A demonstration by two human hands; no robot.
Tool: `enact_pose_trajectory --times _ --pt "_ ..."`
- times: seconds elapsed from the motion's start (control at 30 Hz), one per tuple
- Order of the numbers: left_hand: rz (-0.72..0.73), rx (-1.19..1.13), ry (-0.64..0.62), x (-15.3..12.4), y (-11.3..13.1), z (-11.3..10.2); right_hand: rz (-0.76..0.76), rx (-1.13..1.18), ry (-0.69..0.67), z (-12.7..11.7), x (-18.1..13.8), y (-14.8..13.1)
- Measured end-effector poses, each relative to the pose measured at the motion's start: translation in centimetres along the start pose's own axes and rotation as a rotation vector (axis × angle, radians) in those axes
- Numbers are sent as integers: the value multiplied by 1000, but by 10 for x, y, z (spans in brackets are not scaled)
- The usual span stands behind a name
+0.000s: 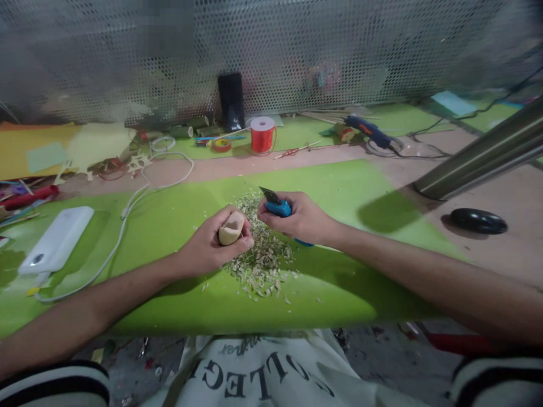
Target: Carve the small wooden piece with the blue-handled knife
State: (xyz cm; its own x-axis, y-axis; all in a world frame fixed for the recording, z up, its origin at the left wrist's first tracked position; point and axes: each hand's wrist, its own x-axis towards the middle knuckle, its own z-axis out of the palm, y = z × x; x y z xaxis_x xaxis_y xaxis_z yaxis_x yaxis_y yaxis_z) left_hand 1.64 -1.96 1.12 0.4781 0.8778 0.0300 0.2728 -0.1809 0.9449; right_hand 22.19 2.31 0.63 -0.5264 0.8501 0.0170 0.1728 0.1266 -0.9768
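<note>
My left hand [211, 244] is closed around a short pale piece of bamboo or wood [231, 229] with a carved notch at its end. My right hand [299, 217] grips a blue utility knife [278, 206], its dark blade pointing up and to the left, a little apart from the piece. Both hands hover over a heap of pale shavings [262, 261] on a green mat [178, 217].
A white power bank [57, 239] with a white cable [127, 212] lies at left. At the back stand a red thread spool [262, 134], a black phone [231, 102], a blue glue gun [371, 131] and a perforated metal screen. A black mouse [478, 220] sits at right.
</note>
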Motion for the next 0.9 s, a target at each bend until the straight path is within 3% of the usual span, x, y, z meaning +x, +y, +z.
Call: enact_pose_trajectory --times 0.53,0.9 --pt "16 1 3 0 1 -1 -41 3 -44 0 1 -1" --pt "18 65 3 1 1 -3 -168 -79 -118 -2 -4 -6"
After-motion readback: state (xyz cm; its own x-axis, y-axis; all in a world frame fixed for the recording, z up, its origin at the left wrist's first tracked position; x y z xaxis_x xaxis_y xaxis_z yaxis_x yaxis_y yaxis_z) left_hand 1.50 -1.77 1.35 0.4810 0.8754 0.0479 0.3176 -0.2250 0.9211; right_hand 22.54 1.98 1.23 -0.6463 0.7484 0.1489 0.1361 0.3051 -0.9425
